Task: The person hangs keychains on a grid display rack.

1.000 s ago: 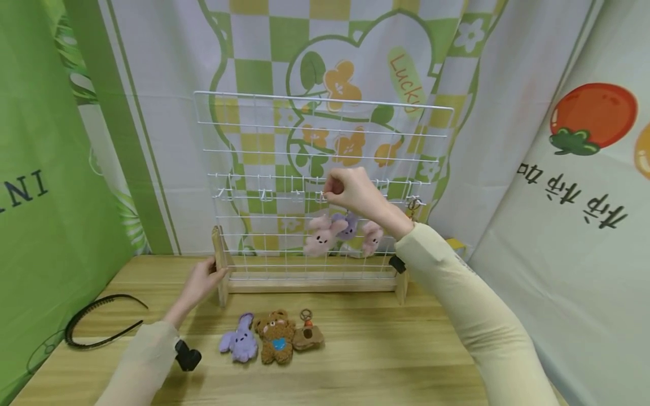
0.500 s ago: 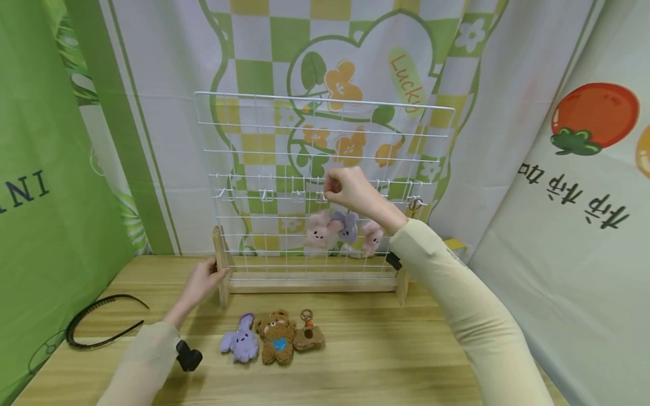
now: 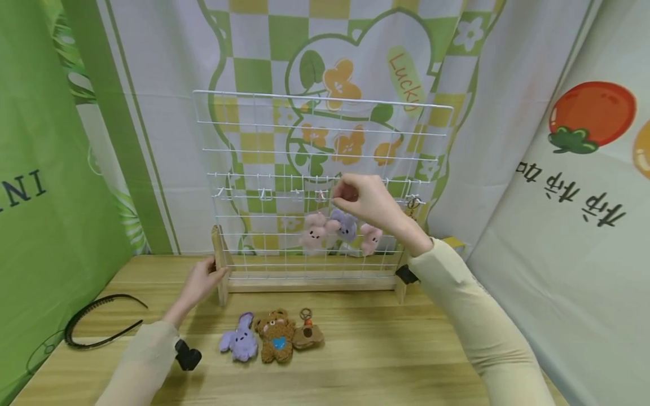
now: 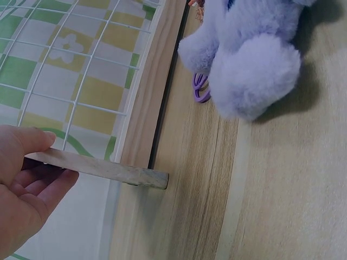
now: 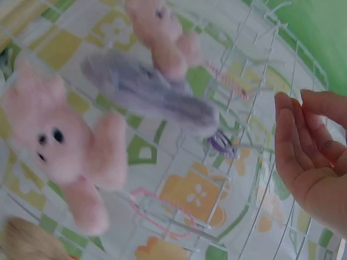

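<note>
My left hand point(image 3: 200, 280) grips the wooden end post point(image 4: 103, 167) of a white wire grid rack point(image 3: 284, 151), thumb on one side and fingers on the other. In front of the hooks, my right hand point(image 3: 374, 198) hovers with loosely bent fingers; the right wrist view shows nothing between thumb and fingertips. Just left of it, a pink plush rabbit point(image 3: 313, 234) hangs from a hook by a pink cord point(image 5: 230, 81). Beside that hang a purple plush rabbit point(image 3: 344, 226) and another pink rabbit point(image 3: 372, 239). A keyring point(image 3: 413, 204) hangs at the far right, partly behind my forearm.
On the table before the rack lie a purple plush rabbit point(image 3: 241, 343), a brown plush bear point(image 3: 276, 338) and a small brown charm point(image 3: 308, 336) with a ring. A black headband point(image 3: 96, 342) lies at the left. Hooks point(image 3: 265, 194) line the rack's left half.
My right hand has let go of the left pink rabbit's cord and drawn back right and slightly down. The hanging rabbits have swung a little. My left hand has stayed on the post.
</note>
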Available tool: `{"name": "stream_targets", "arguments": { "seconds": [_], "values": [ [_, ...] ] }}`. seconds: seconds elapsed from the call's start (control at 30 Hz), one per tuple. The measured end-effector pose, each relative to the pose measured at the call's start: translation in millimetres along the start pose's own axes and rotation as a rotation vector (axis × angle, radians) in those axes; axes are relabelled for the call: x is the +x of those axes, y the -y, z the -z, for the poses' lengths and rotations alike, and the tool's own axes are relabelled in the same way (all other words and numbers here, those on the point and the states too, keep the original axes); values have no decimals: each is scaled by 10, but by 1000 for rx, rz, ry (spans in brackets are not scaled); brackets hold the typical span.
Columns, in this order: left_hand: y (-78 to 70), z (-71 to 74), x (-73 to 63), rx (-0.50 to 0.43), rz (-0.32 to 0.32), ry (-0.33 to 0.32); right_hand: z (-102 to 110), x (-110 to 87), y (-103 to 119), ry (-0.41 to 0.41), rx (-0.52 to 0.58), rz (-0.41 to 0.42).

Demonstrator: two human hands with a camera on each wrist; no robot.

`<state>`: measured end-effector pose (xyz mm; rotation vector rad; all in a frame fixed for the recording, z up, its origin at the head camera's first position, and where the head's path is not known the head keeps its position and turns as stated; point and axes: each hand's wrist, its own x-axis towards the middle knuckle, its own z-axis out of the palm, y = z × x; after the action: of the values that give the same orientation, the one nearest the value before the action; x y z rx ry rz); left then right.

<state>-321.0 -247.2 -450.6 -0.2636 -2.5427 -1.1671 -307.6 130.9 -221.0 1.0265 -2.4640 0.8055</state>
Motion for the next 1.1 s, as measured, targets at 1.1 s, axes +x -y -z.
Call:
{"name": "stream_targets", "arguments": {
  "seconds": [1.1],
  "values": [
    [21, -23, 9, -9, 20, 18, -2182, -852, -676, 493, 14, -379]
  ]
}}
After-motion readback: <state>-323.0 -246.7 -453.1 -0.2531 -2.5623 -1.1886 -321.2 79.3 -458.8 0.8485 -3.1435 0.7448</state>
